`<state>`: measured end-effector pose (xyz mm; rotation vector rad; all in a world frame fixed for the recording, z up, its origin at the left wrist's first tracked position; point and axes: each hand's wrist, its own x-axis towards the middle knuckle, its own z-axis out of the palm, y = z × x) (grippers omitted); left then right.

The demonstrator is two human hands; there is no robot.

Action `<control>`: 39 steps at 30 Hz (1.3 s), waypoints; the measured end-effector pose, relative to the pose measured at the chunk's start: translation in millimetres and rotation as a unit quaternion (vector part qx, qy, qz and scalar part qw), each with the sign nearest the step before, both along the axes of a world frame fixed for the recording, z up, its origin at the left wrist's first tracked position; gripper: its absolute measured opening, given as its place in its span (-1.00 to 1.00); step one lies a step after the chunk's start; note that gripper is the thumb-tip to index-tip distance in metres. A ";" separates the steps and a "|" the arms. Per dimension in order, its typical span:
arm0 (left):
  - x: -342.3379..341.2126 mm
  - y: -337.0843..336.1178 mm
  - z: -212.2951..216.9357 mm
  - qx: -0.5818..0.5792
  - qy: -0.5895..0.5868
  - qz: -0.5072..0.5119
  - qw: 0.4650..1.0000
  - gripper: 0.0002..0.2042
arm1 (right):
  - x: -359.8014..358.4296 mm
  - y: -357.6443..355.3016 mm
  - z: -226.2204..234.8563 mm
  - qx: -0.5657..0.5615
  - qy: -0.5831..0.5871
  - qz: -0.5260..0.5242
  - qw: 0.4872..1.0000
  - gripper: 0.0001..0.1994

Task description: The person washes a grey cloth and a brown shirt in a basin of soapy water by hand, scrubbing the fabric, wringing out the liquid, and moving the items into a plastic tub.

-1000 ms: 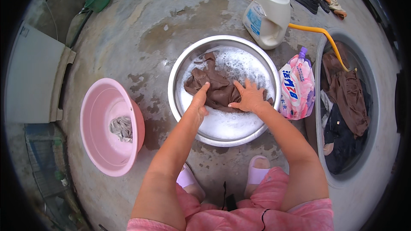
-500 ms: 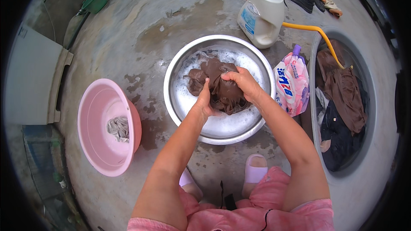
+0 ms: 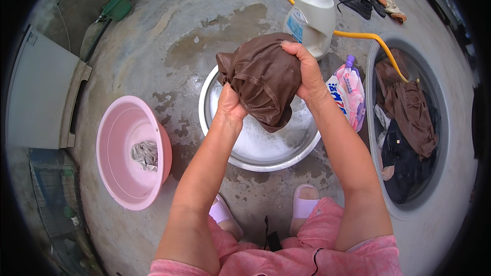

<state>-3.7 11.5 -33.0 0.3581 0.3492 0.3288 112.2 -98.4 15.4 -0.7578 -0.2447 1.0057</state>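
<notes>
My left hand (image 3: pixel 228 106) and right hand (image 3: pixel 306 74) both have their fingers clenched on the wet brown garment (image 3: pixel 263 79), bunched and lifted clear above the soapy metal basin (image 3: pixel 255 156). By my judgement the scrubbing is mostly done; wringing remains, and more clothes wait in the grey tub (image 3: pixel 409 209), one rag in the pink basin (image 3: pixel 115 174)

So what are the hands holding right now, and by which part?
Both hands grip the bunched brown garment: left hand at its lower left side, right hand at its upper right.
</notes>
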 end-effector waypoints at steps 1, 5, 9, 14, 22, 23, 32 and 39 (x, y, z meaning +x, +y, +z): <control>-0.3 1.7 -1.5 0.007 0.013 0.008 1.000 -0.70 | 3.3 0.1 -12.6 -0.059 -0.037 -0.026 0.997 -0.64; -0.4 10.4 -14.7 0.041 0.056 -0.014 0.997 -0.73 | 16.1 -8.5 -72.4 -0.327 -0.125 0.017 0.936 -0.40; -2.5 -2.7 -13.1 0.113 0.123 0.036 0.985 -0.71 | -19.9 -14.4 -60.9 -0.184 0.179 0.141 0.956 -0.20; 1.5 -23.7 -9.7 0.186 0.154 -0.015 0.970 -0.69 | -15.8 -12.7 -68.4 -0.098 0.075 0.079 0.989 -0.29; -6.5 -14.6 -7.9 0.118 0.018 -0.098 0.988 -0.62 | -2.5 -7.7 -80.4 -0.094 0.050 -0.036 0.994 -0.61; -7.2 -10.4 -7.1 0.105 -0.012 -0.121 0.987 -0.58 | 1.7 -7.4 -81.6 -0.100 0.057 -0.052 0.992 -0.62; -25.0 30.0 -44.0 0.070 -0.075 -0.163 0.981 -0.30 | -1.8 -6.1 -36.9 -0.012 0.117 -0.054 0.992 -0.74; -12.3 26.1 -32.4 0.027 0.041 -0.104 0.993 -0.26 | -6.0 -3.9 -30.7 0.011 0.111 0.031 0.993 -0.71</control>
